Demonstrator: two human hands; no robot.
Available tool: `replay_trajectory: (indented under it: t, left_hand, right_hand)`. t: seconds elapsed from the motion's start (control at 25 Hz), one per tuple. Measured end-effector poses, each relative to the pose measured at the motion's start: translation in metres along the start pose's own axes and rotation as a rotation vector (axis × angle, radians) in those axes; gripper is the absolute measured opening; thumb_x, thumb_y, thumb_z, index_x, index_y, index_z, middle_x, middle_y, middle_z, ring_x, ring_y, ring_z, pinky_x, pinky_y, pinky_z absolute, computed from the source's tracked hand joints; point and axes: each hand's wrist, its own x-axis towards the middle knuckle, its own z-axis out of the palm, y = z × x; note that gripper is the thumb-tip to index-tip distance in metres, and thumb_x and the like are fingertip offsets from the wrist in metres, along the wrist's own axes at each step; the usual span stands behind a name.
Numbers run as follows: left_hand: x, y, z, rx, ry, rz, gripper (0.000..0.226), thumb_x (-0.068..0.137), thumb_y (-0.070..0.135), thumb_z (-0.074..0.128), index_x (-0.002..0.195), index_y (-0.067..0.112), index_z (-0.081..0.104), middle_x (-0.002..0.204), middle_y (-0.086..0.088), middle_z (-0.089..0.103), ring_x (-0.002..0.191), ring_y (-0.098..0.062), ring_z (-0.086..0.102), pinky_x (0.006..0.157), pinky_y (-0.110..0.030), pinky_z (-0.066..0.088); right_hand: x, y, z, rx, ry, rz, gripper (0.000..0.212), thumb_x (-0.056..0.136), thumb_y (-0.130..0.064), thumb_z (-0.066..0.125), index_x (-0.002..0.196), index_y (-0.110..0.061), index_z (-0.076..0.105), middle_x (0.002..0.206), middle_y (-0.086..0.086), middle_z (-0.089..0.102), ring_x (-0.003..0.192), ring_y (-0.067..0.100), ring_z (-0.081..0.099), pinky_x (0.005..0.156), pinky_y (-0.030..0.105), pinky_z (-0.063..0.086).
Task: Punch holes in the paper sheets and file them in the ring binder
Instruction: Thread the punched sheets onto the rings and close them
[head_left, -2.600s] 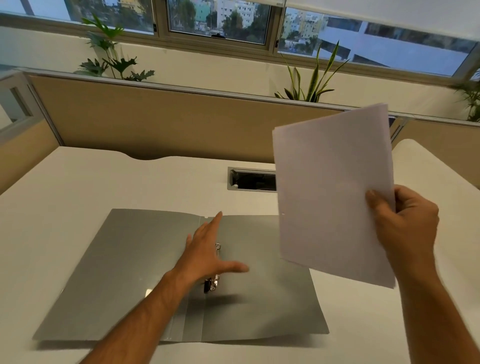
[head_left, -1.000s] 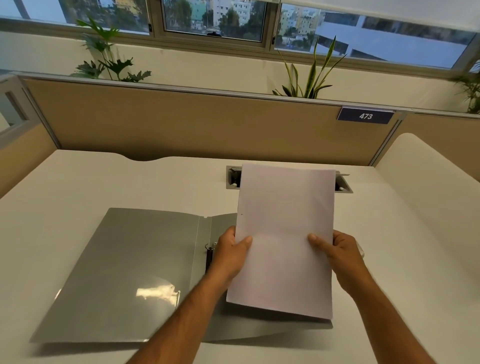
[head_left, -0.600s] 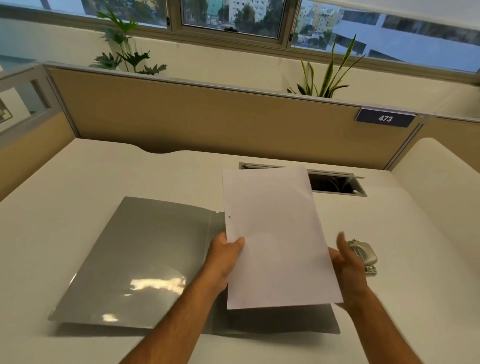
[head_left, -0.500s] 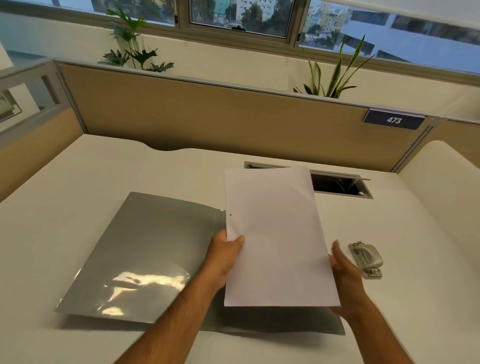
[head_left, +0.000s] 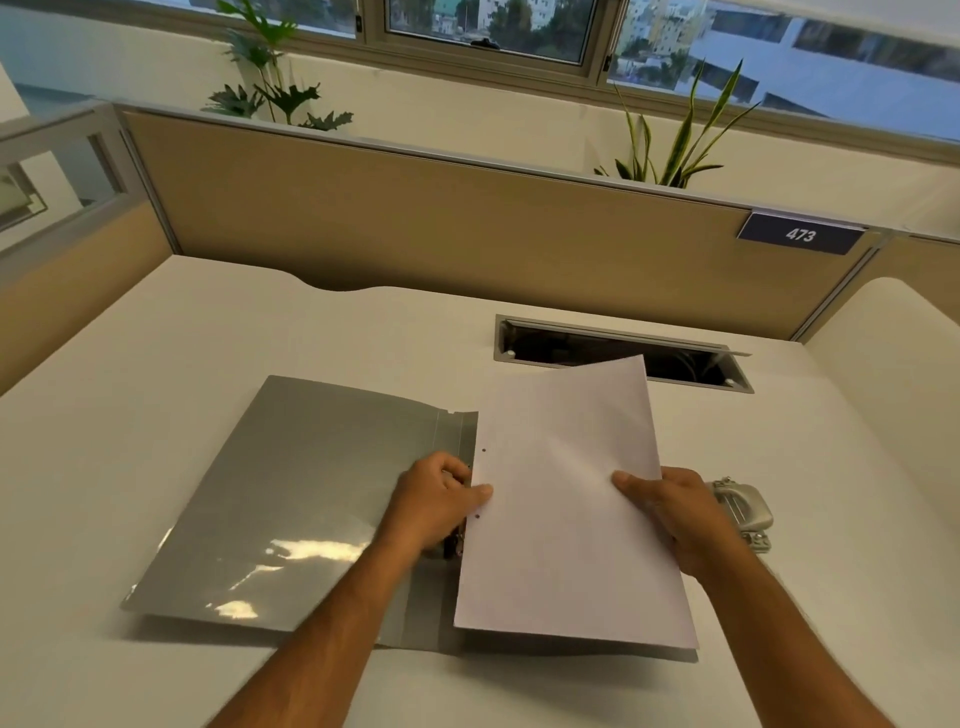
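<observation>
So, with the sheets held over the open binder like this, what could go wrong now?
1. The two punched holes sit just right of the ring mechanism, which the left hand mostly hides; lowering blind may miss the rings and tear the edge.
2. The paper sheets are pinched only at their side edges by the left hand and right hand, so they could fan out of alignment.
3. The hole punch lies close behind the right hand and may get knocked.

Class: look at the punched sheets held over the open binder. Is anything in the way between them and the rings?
Only the left hand, which grips the paper sheets at their punched edge and covers most of the ring mechanism. No other object lies on the binder there.
</observation>
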Motion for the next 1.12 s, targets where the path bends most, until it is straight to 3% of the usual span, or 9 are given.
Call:
replay_trajectory:
  t: [0.12,0.32,0.56,0.72,0.96,1.12]
  left_hand:
    - [0.012,-0.011,-0.018,-0.109,0.15,-0.031,0.012,0.087,0.029,0.068,0.087,0.017,0.069,0.08,-0.003,0.073,0.066,-0.015,0.065,0.059,-0.027,0.053]
    - [0.026,-0.019,-0.012,-0.265,0.033,-0.2,0.025,0.091,0.025,0.064,0.083,0.003,0.072,0.073,-0.012,0.074,0.053,-0.02,0.061,0.053,-0.03,0.052]
    - [0.036,-0.023,0.001,-0.313,-0.052,-0.246,0.021,0.089,0.018,0.067,0.092,-0.003,0.069,0.088,-0.02,0.075,0.067,-0.029,0.07,0.065,-0.04,0.062]
    - [0.041,-0.021,0.011,-0.411,-0.028,-0.282,0.014,0.09,0.013,0.066,0.093,-0.001,0.069,0.094,-0.022,0.074,0.065,-0.026,0.069,0.059,-0.034,0.059]
    - [0.044,-0.024,0.012,-0.529,-0.066,-0.347,0.018,0.091,0.015,0.065,0.097,-0.002,0.067,0.087,-0.016,0.072,0.061,-0.023,0.067,0.048,-0.027,0.055]
    - [0.045,-0.024,0.011,-0.576,-0.107,-0.372,0.015,0.091,0.014,0.064,0.098,0.001,0.067,0.09,-0.015,0.073,0.067,-0.024,0.068,0.053,-0.029,0.055]
  right_hand:
    - [0.006,0.013,0.003,0.005,0.005,0.071,0.031,0.083,-0.017,0.076,0.104,0.004,0.069,0.098,0.022,0.074,0.086,0.042,0.073,0.083,0.059,0.058]
    - [0.012,0.026,0.012,-0.029,-0.009,0.109,0.037,0.08,-0.019,0.078,0.107,0.004,0.068,0.101,0.021,0.074,0.09,0.041,0.072,0.086,0.059,0.056]
    - [0.015,0.03,0.016,-0.036,-0.003,0.094,0.039,0.082,-0.023,0.078,0.111,0.001,0.067,0.102,0.019,0.074,0.089,0.041,0.072,0.086,0.059,0.056]
    - [0.016,0.03,0.018,-0.047,0.002,0.078,0.038,0.084,-0.027,0.076,0.111,-0.002,0.066,0.103,0.018,0.073,0.091,0.04,0.072,0.087,0.059,0.056]
    - [0.017,0.032,0.019,-0.059,0.011,0.075,0.039,0.084,-0.031,0.075,0.111,-0.005,0.066,0.104,0.016,0.073,0.092,0.039,0.071,0.088,0.06,0.056]
    - [0.02,0.033,0.017,-0.034,0.011,0.105,0.039,0.083,-0.027,0.077,0.111,-0.002,0.067,0.104,0.018,0.074,0.092,0.04,0.072,0.088,0.06,0.055]
